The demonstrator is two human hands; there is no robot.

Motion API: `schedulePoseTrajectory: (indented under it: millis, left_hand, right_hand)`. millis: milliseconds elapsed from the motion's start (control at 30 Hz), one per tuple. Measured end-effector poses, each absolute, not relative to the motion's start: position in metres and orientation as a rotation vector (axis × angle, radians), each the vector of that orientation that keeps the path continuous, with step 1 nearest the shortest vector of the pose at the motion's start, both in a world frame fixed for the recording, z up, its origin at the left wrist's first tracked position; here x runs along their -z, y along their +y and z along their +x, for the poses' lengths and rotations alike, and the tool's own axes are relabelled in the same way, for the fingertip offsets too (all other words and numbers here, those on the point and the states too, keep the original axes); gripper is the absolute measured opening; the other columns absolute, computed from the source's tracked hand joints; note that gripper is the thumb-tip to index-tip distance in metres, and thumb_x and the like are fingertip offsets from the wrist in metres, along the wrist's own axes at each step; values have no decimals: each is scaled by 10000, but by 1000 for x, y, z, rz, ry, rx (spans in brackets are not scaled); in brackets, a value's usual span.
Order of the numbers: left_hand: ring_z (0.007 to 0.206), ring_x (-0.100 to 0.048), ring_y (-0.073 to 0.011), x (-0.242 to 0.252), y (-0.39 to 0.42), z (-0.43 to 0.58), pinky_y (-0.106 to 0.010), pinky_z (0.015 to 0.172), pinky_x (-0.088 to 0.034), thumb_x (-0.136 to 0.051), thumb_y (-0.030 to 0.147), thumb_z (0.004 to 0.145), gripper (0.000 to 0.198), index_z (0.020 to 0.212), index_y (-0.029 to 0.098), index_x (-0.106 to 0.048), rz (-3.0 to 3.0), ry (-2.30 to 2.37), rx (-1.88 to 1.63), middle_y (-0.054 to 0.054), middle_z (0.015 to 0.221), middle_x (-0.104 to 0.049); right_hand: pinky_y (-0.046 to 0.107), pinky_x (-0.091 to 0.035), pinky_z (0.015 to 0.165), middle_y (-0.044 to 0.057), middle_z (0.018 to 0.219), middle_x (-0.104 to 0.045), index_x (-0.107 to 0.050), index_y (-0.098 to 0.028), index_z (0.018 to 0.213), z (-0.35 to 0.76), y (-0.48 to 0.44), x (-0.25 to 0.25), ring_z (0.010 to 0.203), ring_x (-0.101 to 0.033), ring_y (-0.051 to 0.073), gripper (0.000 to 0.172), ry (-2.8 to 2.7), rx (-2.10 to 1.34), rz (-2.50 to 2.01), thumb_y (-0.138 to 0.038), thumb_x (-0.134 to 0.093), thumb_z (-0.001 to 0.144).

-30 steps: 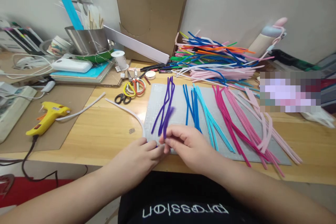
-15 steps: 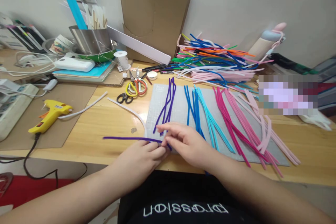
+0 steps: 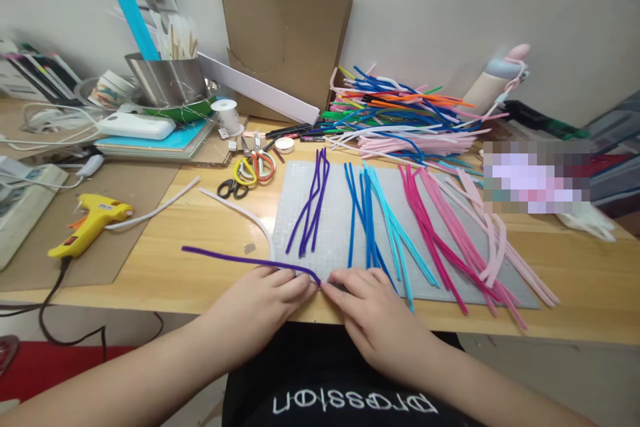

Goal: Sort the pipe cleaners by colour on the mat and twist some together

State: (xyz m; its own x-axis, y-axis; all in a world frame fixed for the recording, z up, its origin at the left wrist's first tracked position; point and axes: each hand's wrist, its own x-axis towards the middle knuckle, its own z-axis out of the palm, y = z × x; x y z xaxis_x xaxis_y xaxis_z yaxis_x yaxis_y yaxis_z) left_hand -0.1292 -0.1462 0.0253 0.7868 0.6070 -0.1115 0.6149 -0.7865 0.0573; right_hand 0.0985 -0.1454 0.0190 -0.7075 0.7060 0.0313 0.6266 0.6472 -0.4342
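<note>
My left hand [image 3: 273, 297] is closed on a long purple pipe cleaner [image 3: 235, 258], which stretches out to the left over the table's front part. At its right end the pipe cleaner bends down, and there my right hand [image 3: 367, 303] pinches the tip between thumb and finger. Both hands are close together at the front edge of a grey cutting mat [image 3: 336, 197]. On the mat lie a few more purple pipe cleaners [image 3: 316, 197], then blue ones [image 3: 370, 213], light blue ones [image 3: 393, 220], magenta ones [image 3: 425, 227] and pink ones [image 3: 457, 233].
A yellow glue gun [image 3: 93, 220] lies on cardboard [image 3: 143, 193] at left. Pliers and scissors [image 3: 247, 170] and a white strip [image 3: 245, 212] lie left of the mat. Behind it are a heap of mixed pipe cleaners [image 3: 400, 103], a bottle [image 3: 493, 83] and a metal cup [image 3: 170, 80].
My right hand has come down and turned, its fingers now at the pipe cleaner's right tip, which bends downward more clearly. The left hand keeps its hold on it.
</note>
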Motion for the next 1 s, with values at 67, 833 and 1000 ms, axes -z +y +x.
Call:
schedulePoseTrajectory:
  millis: [67, 833, 1000]
  left_hand:
    - [1052, -511, -209, -27, -147, -129, -346, 911, -361, -450, 188, 868, 493, 1351, 150, -363, 2884, 984, 139, -57, 1218, -563]
    - [1072, -513, -213, -31, -150, -130, -343, 907, -343, -458, 199, 859, 508, 1357, 169, -362, 2857, 1020, 181, -58, 1237, -556]
    - [1068, -506, -208, -31, -149, -129, -336, 911, -327, -468, 223, 863, 504, 1354, 168, -365, 2856, 1024, 180, -55, 1227, -563]
  right_hand:
    - [385, -346, 855, 55, 1197, -541, -516, -209, 1236, 98, -145, -18, 1022, -458, 213, 419, -2671, -590, -1109, -99, -391, 851]
    - [390, -298, 896, 61, 1249, -531, -484, -213, 1281, 99, -149, -14, 1101, -429, 216, 469, -2639, -598, -1116, -74, -381, 845]
    - [404, -296, 907, 47, 1249, -526, -463, -233, 1305, 98, -149, -14, 1098, -416, 228, 495, -2657, -609, -1116, -82, -386, 841]
